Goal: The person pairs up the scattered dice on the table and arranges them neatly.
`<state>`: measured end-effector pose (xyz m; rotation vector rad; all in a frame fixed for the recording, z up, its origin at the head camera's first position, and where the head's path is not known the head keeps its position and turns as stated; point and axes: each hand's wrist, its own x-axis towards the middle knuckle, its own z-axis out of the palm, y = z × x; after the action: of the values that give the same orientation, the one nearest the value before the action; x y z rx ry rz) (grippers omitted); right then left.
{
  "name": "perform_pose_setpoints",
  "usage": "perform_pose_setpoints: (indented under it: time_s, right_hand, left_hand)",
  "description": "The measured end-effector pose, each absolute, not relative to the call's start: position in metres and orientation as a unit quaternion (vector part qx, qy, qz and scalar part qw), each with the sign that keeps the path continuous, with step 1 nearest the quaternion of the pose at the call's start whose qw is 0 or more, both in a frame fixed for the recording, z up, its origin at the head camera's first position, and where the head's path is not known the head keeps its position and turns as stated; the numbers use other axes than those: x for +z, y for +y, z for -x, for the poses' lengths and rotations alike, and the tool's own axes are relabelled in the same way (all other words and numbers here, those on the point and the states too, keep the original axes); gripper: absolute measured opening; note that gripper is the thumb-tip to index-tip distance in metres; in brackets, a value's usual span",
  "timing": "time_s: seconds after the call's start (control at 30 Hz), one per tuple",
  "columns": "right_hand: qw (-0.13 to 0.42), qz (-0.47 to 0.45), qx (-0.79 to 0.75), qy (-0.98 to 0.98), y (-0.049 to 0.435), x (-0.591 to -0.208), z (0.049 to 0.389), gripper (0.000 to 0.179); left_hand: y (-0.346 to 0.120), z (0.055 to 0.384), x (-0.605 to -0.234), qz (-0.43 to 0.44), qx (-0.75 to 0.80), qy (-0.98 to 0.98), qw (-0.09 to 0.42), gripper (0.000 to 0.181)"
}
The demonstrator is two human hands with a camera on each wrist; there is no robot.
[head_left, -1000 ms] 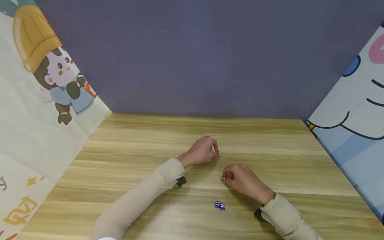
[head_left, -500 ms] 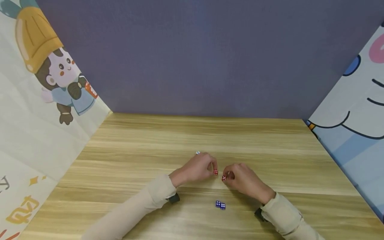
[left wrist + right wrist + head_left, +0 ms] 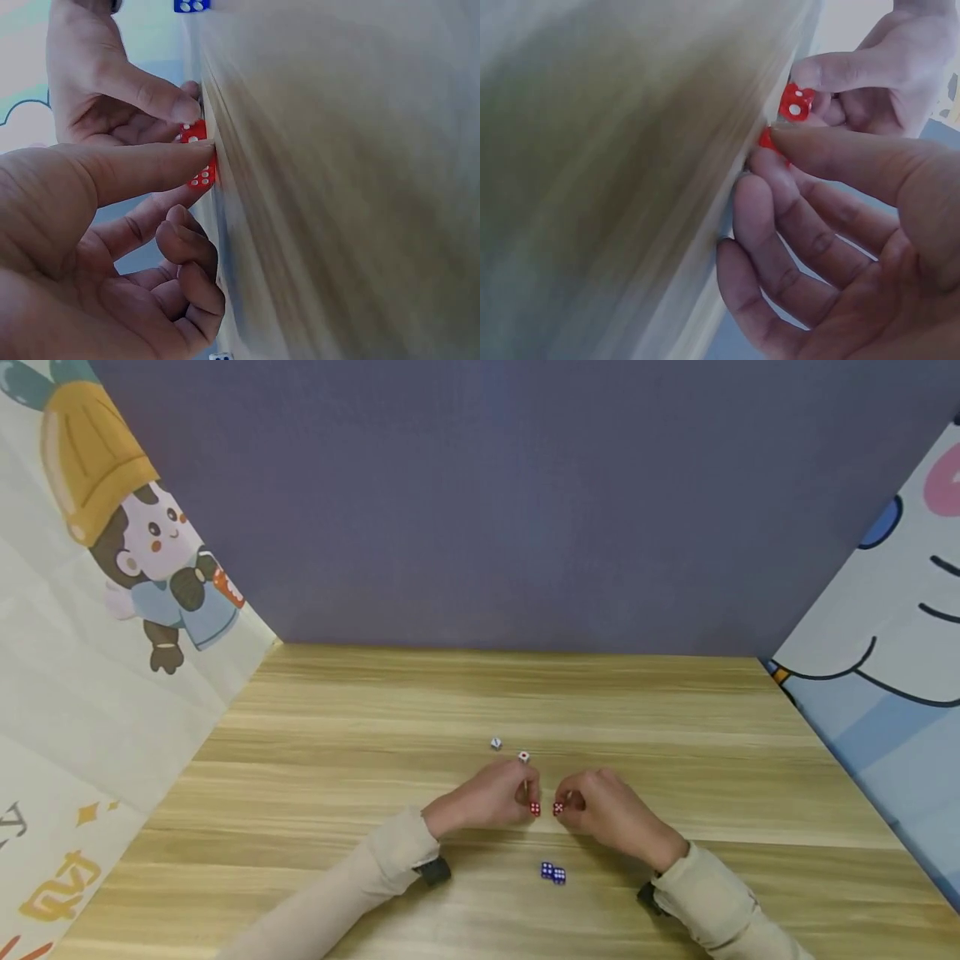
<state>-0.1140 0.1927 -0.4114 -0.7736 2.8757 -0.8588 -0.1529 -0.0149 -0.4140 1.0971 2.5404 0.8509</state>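
My left hand [image 3: 491, 795] pinches a red die [image 3: 535, 809] with white dots between thumb and index finger, low over the wooden table [image 3: 360, 735]. Facing it, my right hand [image 3: 611, 814] pinches a second red die [image 3: 558, 808] the same way. A small gap separates the two red dice in the head view. Seen from the right wrist, the left hand's red die [image 3: 796, 103] is beyond the right thumb, which covers part of the right hand's red die [image 3: 767, 139]. Nearer the body, two blue dice [image 3: 547, 870] sit side by side.
Two white dice lie apart behind the left hand, one farther left [image 3: 496, 744] and one right by the knuckles [image 3: 523, 757]. A dark panel [image 3: 510, 510] rises at the table's far edge, and printed cloths [image 3: 45, 635] flank it on both sides.
My left hand has come toward the body with its red die, close to the right hand's die. Both white dice now show behind it. The right hand has barely moved.
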Motion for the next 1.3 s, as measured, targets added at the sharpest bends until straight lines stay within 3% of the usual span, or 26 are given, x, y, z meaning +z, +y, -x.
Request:
perform_pose_setpoints:
  time_s: [0.27,1.07,1.3]
  right_hand:
    - [0.011,0.289,-0.278,0.916,0.184,-0.412,0.110,0.014]
    - [0.026,0.273,-0.268,0.924,0.179,-0.418,0.111,0.011]
    - [0.075,0.285,-0.276,0.915,0.186,-0.413,0.114,0.028]
  left_hand:
    - [-0.014,0.151,-0.415,-0.402,0.313,0.855,0.100,0.013]
    - [-0.016,0.149,-0.425,-0.344,0.347,0.862,0.134,0.019]
    - [-0.017,0.149,-0.427,-0.339,0.352,0.862,0.134,0.019]
